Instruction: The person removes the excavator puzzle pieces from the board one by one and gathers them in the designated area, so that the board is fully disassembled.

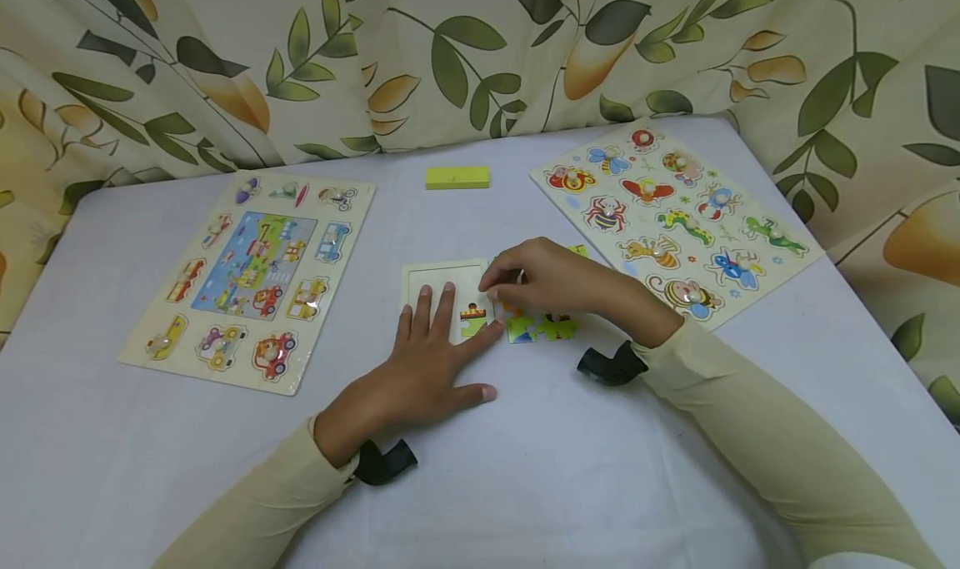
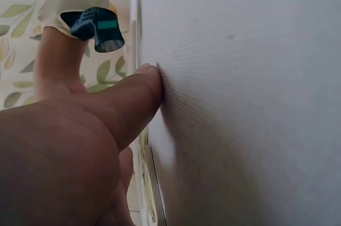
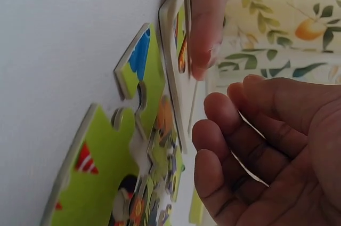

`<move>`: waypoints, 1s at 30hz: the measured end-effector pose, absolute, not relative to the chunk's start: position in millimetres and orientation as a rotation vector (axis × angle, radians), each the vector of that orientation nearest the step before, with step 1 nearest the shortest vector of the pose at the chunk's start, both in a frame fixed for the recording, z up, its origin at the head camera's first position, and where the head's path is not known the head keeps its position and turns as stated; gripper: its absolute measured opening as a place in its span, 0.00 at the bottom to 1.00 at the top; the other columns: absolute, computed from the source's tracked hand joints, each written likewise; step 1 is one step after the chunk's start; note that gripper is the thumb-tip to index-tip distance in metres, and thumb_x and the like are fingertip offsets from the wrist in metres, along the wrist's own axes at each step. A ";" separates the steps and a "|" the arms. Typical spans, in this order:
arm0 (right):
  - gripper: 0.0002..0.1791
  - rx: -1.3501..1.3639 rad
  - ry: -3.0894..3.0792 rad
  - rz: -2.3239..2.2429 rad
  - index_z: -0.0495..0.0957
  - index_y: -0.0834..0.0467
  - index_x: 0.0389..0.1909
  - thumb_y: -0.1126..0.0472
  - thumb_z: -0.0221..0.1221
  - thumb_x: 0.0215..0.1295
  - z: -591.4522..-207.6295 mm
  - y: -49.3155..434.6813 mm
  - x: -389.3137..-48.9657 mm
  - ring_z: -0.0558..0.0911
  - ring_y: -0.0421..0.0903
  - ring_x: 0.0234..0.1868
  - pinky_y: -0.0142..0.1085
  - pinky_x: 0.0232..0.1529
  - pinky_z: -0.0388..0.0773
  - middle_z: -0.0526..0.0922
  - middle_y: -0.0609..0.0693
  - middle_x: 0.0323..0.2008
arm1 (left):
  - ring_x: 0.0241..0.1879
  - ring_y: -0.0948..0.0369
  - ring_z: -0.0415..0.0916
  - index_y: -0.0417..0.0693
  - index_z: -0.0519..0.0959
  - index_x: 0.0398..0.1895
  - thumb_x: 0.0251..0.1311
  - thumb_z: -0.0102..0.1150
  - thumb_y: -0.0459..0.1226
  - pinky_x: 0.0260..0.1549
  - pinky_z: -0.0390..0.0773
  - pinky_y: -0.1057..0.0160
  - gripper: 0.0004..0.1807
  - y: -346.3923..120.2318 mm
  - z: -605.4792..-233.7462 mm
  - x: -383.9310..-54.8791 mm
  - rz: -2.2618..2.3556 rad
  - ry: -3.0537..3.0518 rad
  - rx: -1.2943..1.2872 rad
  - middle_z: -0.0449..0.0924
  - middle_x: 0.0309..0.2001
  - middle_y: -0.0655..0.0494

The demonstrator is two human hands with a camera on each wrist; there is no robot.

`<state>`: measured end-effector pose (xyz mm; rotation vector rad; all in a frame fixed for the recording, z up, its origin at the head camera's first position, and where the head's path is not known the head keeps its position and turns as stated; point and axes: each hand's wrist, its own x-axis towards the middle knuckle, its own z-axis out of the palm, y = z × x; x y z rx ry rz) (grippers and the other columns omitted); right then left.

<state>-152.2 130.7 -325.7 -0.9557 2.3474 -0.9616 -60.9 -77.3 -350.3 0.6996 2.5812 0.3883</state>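
My left hand (image 1: 423,373) lies with straight, spread fingers across the lower left of a small wooden puzzle tray (image 1: 442,271). One jigsaw piece (image 1: 473,327) sits in the tray near its lower right corner, beside the left index finger. Over the tray's right edge is my right hand (image 1: 543,276), its fingers loosely bent. In the right wrist view, no piece shows between the right thumb and fingertips. Several loose green jigsaw pieces (image 1: 521,330) lie just right of the tray, partly hidden under the right hand. The left thumb (image 2: 141,90) touches the white cloth.
A wooden vehicle puzzle board (image 1: 172,342) lies at the left, and an insect puzzle board (image 1: 600,182) lies at the right. Toward the back is a yellow-green block (image 1: 457,178). A leaf-patterned curtain (image 1: 465,61) hangs behind the white-covered table (image 1: 525,486).
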 end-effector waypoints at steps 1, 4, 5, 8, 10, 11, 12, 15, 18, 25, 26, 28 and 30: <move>0.08 -0.953 2.348 -0.960 0.84 0.61 0.44 0.65 0.59 0.68 -325.9 128.9 -152.2 0.76 0.43 0.30 0.37 0.34 0.75 0.84 0.47 0.36 | 0.70 0.38 0.12 0.71 0.52 0.76 0.61 0.57 0.60 0.63 0.27 0.34 0.42 -77.0 -350.5 -61.0 0.381 2.579 0.698 0.20 0.75 0.37; 0.09 -0.946 2.342 -0.963 0.84 0.60 0.44 0.64 0.59 0.68 -327.3 123.7 -152.4 0.77 0.43 0.31 0.36 0.36 0.75 0.85 0.47 0.37 | 0.69 0.38 0.11 0.72 0.53 0.76 0.61 0.56 0.61 0.61 0.26 0.31 0.40 -75.9 -350.8 -61.4 0.355 2.571 0.683 0.20 0.75 0.38; 0.09 -0.944 2.343 -0.962 0.84 0.60 0.45 0.64 0.59 0.68 -327.7 121.8 -152.3 0.77 0.43 0.33 0.36 0.37 0.76 0.85 0.46 0.38 | 0.69 0.38 0.10 0.73 0.54 0.76 0.61 0.55 0.62 0.60 0.25 0.31 0.40 -75.7 -350.8 -61.5 0.347 2.566 0.673 0.19 0.75 0.39; 0.09 -0.928 2.328 -0.965 0.84 0.60 0.45 0.64 0.59 0.68 -328.7 117.5 -151.8 0.78 0.43 0.35 0.36 0.40 0.76 0.85 0.46 0.40 | 0.68 0.38 0.08 0.75 0.54 0.75 0.61 0.55 0.62 0.59 0.24 0.29 0.39 -75.0 -350.2 -61.9 0.343 2.552 0.641 0.18 0.75 0.41; 0.09 -0.915 2.315 -0.970 0.84 0.60 0.45 0.64 0.59 0.68 -329.3 115.3 -151.5 0.78 0.43 0.36 0.36 0.42 0.76 0.85 0.47 0.40 | 0.68 0.39 0.08 0.76 0.54 0.75 0.61 0.55 0.62 0.58 0.23 0.29 0.40 -75.1 -349.9 -62.0 0.351 2.543 0.628 0.17 0.75 0.42; 0.09 -0.910 2.307 -0.971 0.84 0.60 0.45 0.64 0.59 0.68 -329.8 114.5 -151.5 0.79 0.43 0.36 0.36 0.42 0.76 0.85 0.47 0.40 | 0.68 0.39 0.07 0.76 0.54 0.75 0.61 0.55 0.62 0.58 0.23 0.29 0.40 -75.3 -349.9 -62.0 0.357 2.539 0.625 0.17 0.75 0.43; 0.09 -0.906 2.297 -0.975 0.83 0.60 0.46 0.64 0.59 0.68 -330.2 113.7 -151.5 0.79 0.43 0.37 0.36 0.43 0.77 0.85 0.47 0.40 | 0.68 0.39 0.07 0.76 0.54 0.75 0.61 0.55 0.62 0.58 0.23 0.28 0.40 -75.5 -350.0 -62.1 0.364 2.536 0.627 0.17 0.75 0.43; 0.09 -0.908 2.282 -0.973 0.83 0.60 0.46 0.63 0.59 0.69 -331.4 111.4 -152.0 0.80 0.43 0.38 0.36 0.44 0.77 0.85 0.46 0.40 | 0.68 0.38 0.07 0.75 0.54 0.75 0.61 0.55 0.62 0.59 0.24 0.28 0.40 -76.0 -350.7 -62.1 0.374 2.535 0.638 0.16 0.75 0.42; 0.09 -0.916 2.266 -0.966 0.83 0.59 0.46 0.63 0.59 0.69 -332.0 109.4 -152.1 0.80 0.43 0.40 0.36 0.46 0.76 0.84 0.45 0.40 | 0.67 0.37 0.06 0.75 0.54 0.75 0.61 0.55 0.62 0.59 0.24 0.29 0.39 -76.4 -351.1 -62.1 0.381 2.537 0.643 0.16 0.75 0.42; 0.08 -0.915 2.263 -0.934 0.83 0.57 0.44 0.63 0.58 0.70 -332.5 106.5 -151.2 0.79 0.43 0.39 0.37 0.45 0.76 0.84 0.45 0.39 | 0.66 0.37 0.05 0.77 0.53 0.75 0.61 0.54 0.63 0.59 0.24 0.29 0.39 -76.2 -351.7 -61.8 0.365 2.538 0.636 0.14 0.74 0.43; 0.07 -0.911 2.264 -0.931 0.83 0.57 0.44 0.63 0.58 0.70 -332.6 106.4 -151.0 0.79 0.43 0.38 0.36 0.45 0.76 0.84 0.45 0.39 | 0.66 0.37 0.05 0.77 0.53 0.75 0.61 0.54 0.63 0.59 0.24 0.29 0.39 -76.1 -351.7 -61.8 0.360 2.539 0.635 0.14 0.74 0.43; 0.07 -0.909 2.267 -0.929 0.83 0.57 0.43 0.62 0.58 0.70 -332.5 106.3 -150.6 0.79 0.43 0.38 0.36 0.44 0.76 0.84 0.45 0.38 | 0.67 0.36 0.06 0.77 0.53 0.75 0.61 0.54 0.63 0.59 0.25 0.29 0.39 -75.7 -351.6 -62.0 0.354 2.543 0.635 0.15 0.74 0.43; 0.07 -0.911 2.268 -0.931 0.83 0.57 0.43 0.63 0.58 0.70 -332.1 106.1 -149.9 0.79 0.43 0.37 0.36 0.43 0.76 0.84 0.45 0.38 | 0.67 0.36 0.07 0.77 0.53 0.75 0.61 0.54 0.63 0.59 0.25 0.28 0.39 -75.6 -351.6 -62.1 0.346 2.549 0.639 0.16 0.75 0.42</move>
